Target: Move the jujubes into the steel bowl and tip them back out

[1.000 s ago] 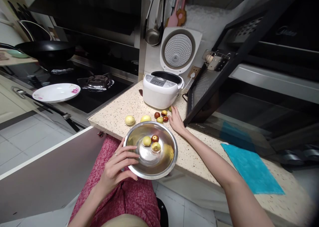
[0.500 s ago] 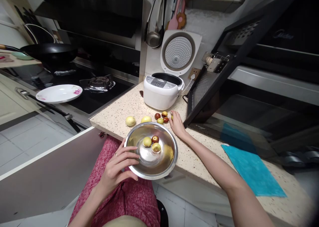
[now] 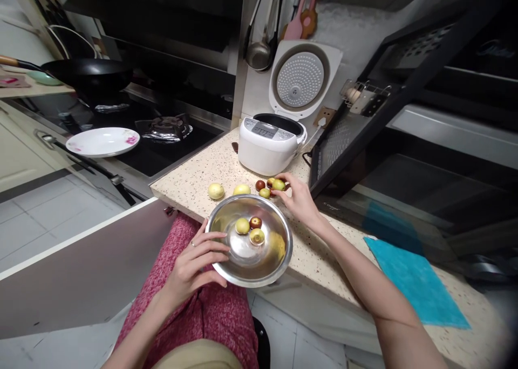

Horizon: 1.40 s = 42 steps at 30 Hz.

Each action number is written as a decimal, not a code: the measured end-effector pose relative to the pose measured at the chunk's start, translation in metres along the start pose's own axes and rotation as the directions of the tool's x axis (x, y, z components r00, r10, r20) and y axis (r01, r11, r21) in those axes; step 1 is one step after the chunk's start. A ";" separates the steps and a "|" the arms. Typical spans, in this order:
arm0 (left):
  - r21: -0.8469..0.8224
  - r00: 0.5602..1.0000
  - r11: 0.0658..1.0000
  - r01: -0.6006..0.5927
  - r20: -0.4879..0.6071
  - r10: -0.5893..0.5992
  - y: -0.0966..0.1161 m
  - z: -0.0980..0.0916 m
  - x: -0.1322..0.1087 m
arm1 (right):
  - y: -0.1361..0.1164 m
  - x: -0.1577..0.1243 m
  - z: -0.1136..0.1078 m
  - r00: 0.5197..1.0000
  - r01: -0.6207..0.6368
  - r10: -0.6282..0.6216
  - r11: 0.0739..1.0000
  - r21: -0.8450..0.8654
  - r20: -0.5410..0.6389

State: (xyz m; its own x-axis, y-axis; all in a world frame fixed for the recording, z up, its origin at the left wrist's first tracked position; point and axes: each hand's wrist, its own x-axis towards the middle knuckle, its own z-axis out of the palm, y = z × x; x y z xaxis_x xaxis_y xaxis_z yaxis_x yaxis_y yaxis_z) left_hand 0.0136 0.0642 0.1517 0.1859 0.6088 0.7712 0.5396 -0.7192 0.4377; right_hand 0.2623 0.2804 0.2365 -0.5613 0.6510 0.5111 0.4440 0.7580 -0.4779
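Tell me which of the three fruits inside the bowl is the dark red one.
The rear one, farthest from the person in the steel bowl; the other two are yellow-green.

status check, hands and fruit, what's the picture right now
Left hand grips rim of steel bowl, three fruits inside. Right hand pinches a green fruit off the counter. Rice cooker close behind, not blocking.

The right hand (image 3: 299, 199) covers part of the small green-yellow round fruit (image 3: 278, 184) at its fingertips; the reddish fruit behind, at 12 o'clock, is mostly hidden. The left hand (image 3: 194, 264) hides the 9 o'clock rim of the round steel bowl (image 3: 279, 250). The black oven door (image 3: 388, 99) and turquoise cloth (image 3: 416, 282) are blurred.
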 end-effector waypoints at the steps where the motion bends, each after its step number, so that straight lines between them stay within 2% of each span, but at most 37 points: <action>1: -0.003 1.000 1.000 0.000 -0.003 0.000 0.000 0.000 0.000 | -0.015 -0.002 -0.002 0.998 0.044 -0.046 0.998 0.044 0.045; 4: -0.007 1.000 1.000 0.003 -0.009 -0.003 0.000 0.001 0.000 | -0.053 -0.013 -0.001 0.962 0.122 -0.157 0.979 0.164 0.223; 7: -0.005 1.000 1.000 -0.003 -0.012 0.003 0.001 0.001 0.001 | -0.076 -0.026 0.006 0.891 0.123 -0.206 0.967 0.223 0.404; 10: -0.003 1.000 1.000 -0.004 -0.013 0.004 0.002 0.001 0.002 | -0.085 -0.035 0.014 0.813 0.156 -0.255 0.962 0.226 0.523; 13: -0.003 1.000 1.000 0.000 -0.009 0.000 0.003 0.001 0.003 | -0.086 -0.038 0.020 0.734 0.255 -0.333 0.943 0.214 0.592; 15: 0.004 1.000 1.000 -0.008 -0.004 0.008 0.003 0.000 0.004 | -0.085 -0.038 0.023 0.701 0.300 -0.359 0.932 0.202 0.617; 17: 0.011 1.000 1.000 -0.016 0.002 0.016 0.004 0.000 0.005 | -0.085 -0.039 0.025 0.690 0.309 -0.364 0.930 0.201 0.625; 21: -0.001 1.000 1.000 -0.016 -0.004 0.016 0.004 0.000 0.006 | -0.084 -0.039 0.025 0.701 0.287 -0.358 0.933 0.215 0.617; 25: -0.010 1.000 1.000 -0.002 -0.007 0.002 0.005 0.003 0.008 | -0.080 -0.034 0.016 0.722 0.278 -0.362 0.932 0.231 0.590; 28: -0.033 1.000 0.999 0.013 -0.003 -0.013 0.007 0.010 0.011 | -0.066 -0.027 0.004 0.792 0.252 -0.328 0.944 0.214 0.515; 32: -0.073 1.000 0.997 0.031 0.000 -0.031 0.015 0.026 0.020 | -0.034 -0.018 -0.009 0.924 0.205 -0.240 0.968 0.143 0.296; 34: -0.094 0.999 0.995 0.038 0.013 -0.037 0.019 0.036 0.026 | -0.017 -0.015 -0.012 0.959 0.170 -0.197 0.975 0.143 0.204; 38: -0.148 0.997 0.989 0.030 0.071 -0.020 0.020 0.048 0.036 | 0.008 -0.019 -0.018 0.967 0.097 -0.147 0.968 0.231 0.208; 42: -0.173 0.997 0.985 0.018 0.073 -0.006 0.004 0.042 0.045 | 0.020 -0.039 -0.029 0.964 0.045 -0.115 0.960 0.278 0.241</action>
State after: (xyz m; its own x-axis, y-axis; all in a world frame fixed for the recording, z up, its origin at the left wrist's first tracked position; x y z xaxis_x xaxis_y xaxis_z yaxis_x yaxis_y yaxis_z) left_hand 0.0583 0.1028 0.1690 0.2419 0.6357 0.7331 0.3925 -0.7551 0.5252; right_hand 0.3133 0.2717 0.2276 -0.7602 0.5304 0.3753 0.2069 0.7452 -0.6340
